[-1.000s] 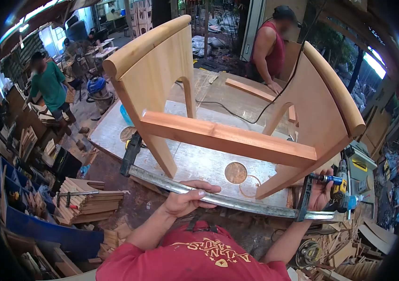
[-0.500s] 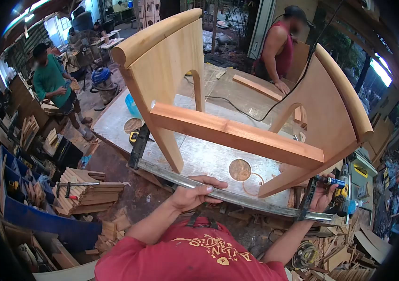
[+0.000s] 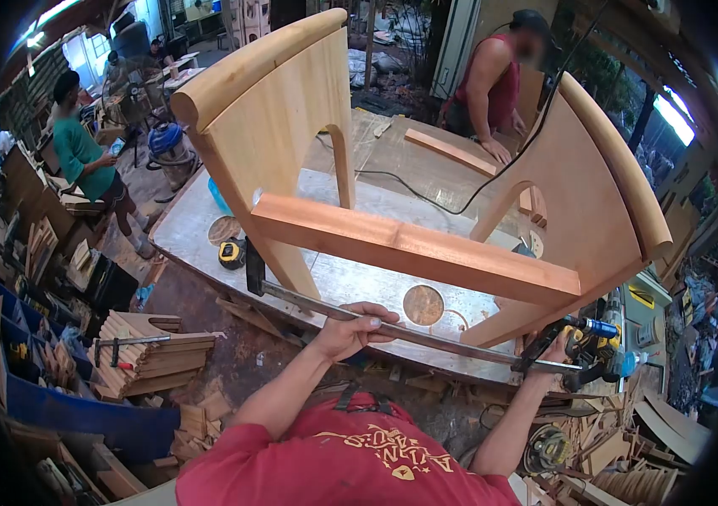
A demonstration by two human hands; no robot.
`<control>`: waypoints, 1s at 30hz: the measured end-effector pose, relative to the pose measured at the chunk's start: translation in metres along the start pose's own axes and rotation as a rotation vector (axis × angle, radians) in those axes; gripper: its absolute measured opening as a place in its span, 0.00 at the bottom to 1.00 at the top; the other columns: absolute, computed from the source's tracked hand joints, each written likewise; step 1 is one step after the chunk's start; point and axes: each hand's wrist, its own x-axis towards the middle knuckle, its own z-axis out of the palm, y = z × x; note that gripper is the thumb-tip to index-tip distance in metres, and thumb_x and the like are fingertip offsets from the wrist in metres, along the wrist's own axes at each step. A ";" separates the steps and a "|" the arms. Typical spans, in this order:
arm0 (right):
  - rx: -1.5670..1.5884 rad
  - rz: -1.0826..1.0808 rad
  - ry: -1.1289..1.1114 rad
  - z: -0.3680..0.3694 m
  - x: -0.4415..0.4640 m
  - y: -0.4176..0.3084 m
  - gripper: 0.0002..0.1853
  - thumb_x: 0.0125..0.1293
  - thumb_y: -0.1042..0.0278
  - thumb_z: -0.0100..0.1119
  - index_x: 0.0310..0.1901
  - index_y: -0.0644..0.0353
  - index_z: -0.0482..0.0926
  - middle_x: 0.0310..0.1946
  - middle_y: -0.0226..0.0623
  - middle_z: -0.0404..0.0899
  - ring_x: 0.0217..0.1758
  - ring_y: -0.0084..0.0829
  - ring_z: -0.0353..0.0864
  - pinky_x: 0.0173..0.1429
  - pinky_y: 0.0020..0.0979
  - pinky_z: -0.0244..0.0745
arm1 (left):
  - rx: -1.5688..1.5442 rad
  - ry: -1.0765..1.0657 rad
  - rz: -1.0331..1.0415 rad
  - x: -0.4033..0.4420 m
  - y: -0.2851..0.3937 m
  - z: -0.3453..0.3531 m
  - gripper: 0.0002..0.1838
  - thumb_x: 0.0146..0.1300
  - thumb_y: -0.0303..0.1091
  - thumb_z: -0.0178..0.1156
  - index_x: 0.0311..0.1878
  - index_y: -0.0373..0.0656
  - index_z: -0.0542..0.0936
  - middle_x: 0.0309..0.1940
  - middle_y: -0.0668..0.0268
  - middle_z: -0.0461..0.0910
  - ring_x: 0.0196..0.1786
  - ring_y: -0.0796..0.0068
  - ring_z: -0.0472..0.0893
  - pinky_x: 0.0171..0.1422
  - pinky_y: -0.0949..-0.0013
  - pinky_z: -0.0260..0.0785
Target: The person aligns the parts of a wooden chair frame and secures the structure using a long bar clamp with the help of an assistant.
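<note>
My left hand (image 3: 354, 331) is wrapped round the metal bar of a long clamp (image 3: 451, 344). At the bar's right end my right hand (image 3: 554, 350) is closed on the clamp by its blue handle, partly hidden by the clamp's jaw. The clamp's left jaw (image 3: 255, 268) is beside the near leg of the left wooden side panel (image 3: 270, 126). A reddish wooden rail (image 3: 409, 246) spans from that panel to the right wooden panel (image 3: 586, 185). Both panels have rounded top edges and arched cutouts.
The frame stands on a worktable (image 3: 342, 278) with a yellow tape measure (image 3: 231, 253) and a black cable. A person in a red top (image 3: 489, 84) stands behind it; another in green (image 3: 80, 156) stands left. Stacked wood (image 3: 156, 354) lies lower left, scraps lower right.
The clamp's left end has risen toward the left panel's leg, and my right hand has moved slightly left. The person in green has raised an arm and turned.
</note>
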 end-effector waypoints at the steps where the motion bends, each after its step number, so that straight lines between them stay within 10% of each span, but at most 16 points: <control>1: 0.016 0.016 0.064 0.002 -0.003 0.004 0.23 0.74 0.53 0.50 0.64 0.58 0.71 0.54 0.40 0.79 0.55 0.37 0.80 0.57 0.39 0.78 | 0.006 0.002 -0.002 0.002 0.000 -0.002 0.14 0.66 0.20 0.54 0.54 0.31 0.77 0.54 0.48 0.80 0.61 0.44 0.78 0.66 0.48 0.75; 7: -0.373 -0.261 0.812 0.019 -0.087 0.039 0.13 0.70 0.65 0.51 0.53 0.56 0.78 0.28 0.27 0.75 0.24 0.24 0.71 0.39 0.33 0.75 | 0.061 -0.013 -0.005 0.016 0.002 -0.016 0.13 0.65 0.22 0.57 0.52 0.30 0.78 0.53 0.46 0.80 0.60 0.47 0.79 0.66 0.49 0.75; 14: -0.505 -0.400 0.655 0.071 -0.091 0.033 0.05 0.68 0.65 0.59 0.35 0.55 0.77 0.26 0.30 0.77 0.24 0.24 0.72 0.28 0.26 0.70 | 0.144 0.026 0.053 0.015 0.000 -0.018 0.12 0.62 0.24 0.60 0.48 0.31 0.80 0.48 0.45 0.82 0.54 0.48 0.82 0.62 0.47 0.77; 17: -1.129 -0.593 0.715 0.113 -0.108 0.036 0.13 0.69 0.70 0.59 0.24 0.57 0.74 0.20 0.24 0.73 0.23 0.15 0.70 0.27 0.22 0.64 | 0.104 0.023 0.065 0.015 -0.001 -0.016 0.10 0.63 0.22 0.58 0.47 0.31 0.79 0.48 0.46 0.82 0.56 0.46 0.81 0.61 0.47 0.78; 20: -1.326 -0.716 0.612 0.107 -0.112 0.034 0.09 0.61 0.68 0.66 0.36 0.61 0.76 0.29 0.31 0.76 0.32 0.22 0.74 0.36 0.27 0.70 | 0.090 0.051 0.088 0.014 -0.004 -0.016 0.10 0.62 0.20 0.56 0.46 0.31 0.79 0.47 0.45 0.82 0.56 0.45 0.81 0.61 0.45 0.79; 23: -2.016 -0.900 0.065 0.154 -0.111 0.009 0.28 0.48 0.62 0.74 0.49 0.62 0.75 0.45 0.46 0.76 0.49 0.42 0.74 0.57 0.44 0.67 | 0.078 0.077 0.049 0.011 0.001 -0.009 0.10 0.61 0.21 0.56 0.46 0.30 0.79 0.47 0.43 0.82 0.55 0.43 0.81 0.58 0.46 0.81; 26: -2.014 -0.779 -0.032 0.154 -0.115 0.004 0.44 0.37 0.59 0.77 0.59 0.61 0.68 0.51 0.48 0.71 0.55 0.51 0.68 0.64 0.52 0.58 | 0.056 0.127 0.057 0.003 -0.001 0.003 0.11 0.61 0.21 0.56 0.46 0.30 0.79 0.47 0.43 0.82 0.54 0.43 0.82 0.57 0.46 0.81; 30: -2.237 -0.783 -0.141 0.139 -0.103 -0.015 0.49 0.36 0.58 0.79 0.63 0.65 0.66 0.42 0.43 0.74 0.49 0.45 0.72 0.64 0.51 0.59 | 0.097 0.157 0.036 -0.011 0.000 0.012 0.11 0.61 0.23 0.56 0.46 0.30 0.79 0.46 0.44 0.82 0.51 0.44 0.83 0.55 0.47 0.82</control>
